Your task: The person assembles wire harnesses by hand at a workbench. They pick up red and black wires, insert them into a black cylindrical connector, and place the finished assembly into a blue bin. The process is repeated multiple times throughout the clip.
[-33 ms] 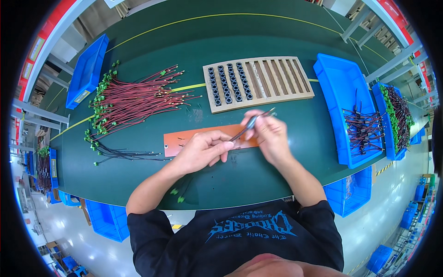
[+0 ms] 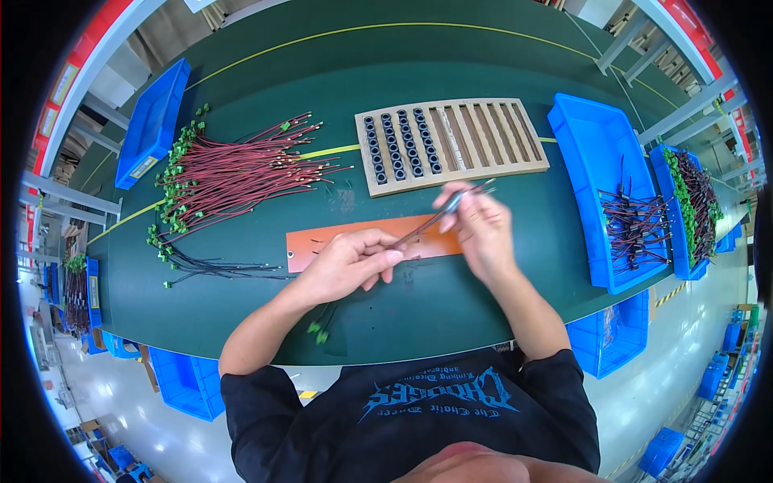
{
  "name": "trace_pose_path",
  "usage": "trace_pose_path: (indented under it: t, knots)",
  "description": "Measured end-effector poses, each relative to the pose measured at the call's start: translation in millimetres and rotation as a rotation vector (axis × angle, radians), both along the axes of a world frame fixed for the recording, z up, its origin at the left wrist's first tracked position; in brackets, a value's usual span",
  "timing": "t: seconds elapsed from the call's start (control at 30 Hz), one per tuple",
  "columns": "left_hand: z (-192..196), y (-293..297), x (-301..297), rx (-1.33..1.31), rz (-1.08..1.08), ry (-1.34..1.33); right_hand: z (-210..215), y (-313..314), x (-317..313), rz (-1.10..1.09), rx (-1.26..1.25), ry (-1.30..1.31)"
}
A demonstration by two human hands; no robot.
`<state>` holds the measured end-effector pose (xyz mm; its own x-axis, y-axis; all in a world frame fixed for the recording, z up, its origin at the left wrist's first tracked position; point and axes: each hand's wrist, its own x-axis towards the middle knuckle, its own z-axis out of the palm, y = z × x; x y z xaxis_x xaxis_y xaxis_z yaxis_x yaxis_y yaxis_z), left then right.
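Note:
My left hand [image 2: 353, 262] is closed on a pair of thin wires [image 2: 416, 233], one reddish brown and one dark. Their green connectors [image 2: 319, 332] hang below that hand, near the table's front edge. My right hand [image 2: 481, 229] pinches a dark ring-shaped core [image 2: 453, 203] around the same wires, and the wire ends stick out past its fingers to the upper right. Under both hands lies an orange plate [image 2: 322, 245]. Beyond them a wooden rack [image 2: 451, 181] holds several columns of black ring cores [image 2: 400, 145].
Red wires [image 2: 241, 165] with green connectors lie spread at the left, black wires [image 2: 213, 267] in front of them. A blue tray [image 2: 153, 121] stands at the far left. At the right, a blue bin [image 2: 596, 153] and another blue bin [image 2: 676, 209] hold wire assemblies.
My right hand has moved a little right and away from my left, with the core sliding along the wires or carried with them. The hanging green connectors have shifted slightly right.

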<state>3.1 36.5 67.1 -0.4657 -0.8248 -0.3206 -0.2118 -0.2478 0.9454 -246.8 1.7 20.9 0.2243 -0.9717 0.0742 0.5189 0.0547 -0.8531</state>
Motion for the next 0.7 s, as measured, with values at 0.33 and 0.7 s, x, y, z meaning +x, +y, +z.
trace_pose_path:
  t: [0.33, 0.7]
  knots:
    - [-17.7, 9.5, 26.2, -0.197, -0.065, -0.12, -5.0, 16.6, 30.6, 0.377, -0.09, 0.253]
    - [-17.3, 26.9, 65.9, -0.249, 0.089, -0.09, -15.2, 29.9, 67.0, 0.425, -0.153, 0.228]
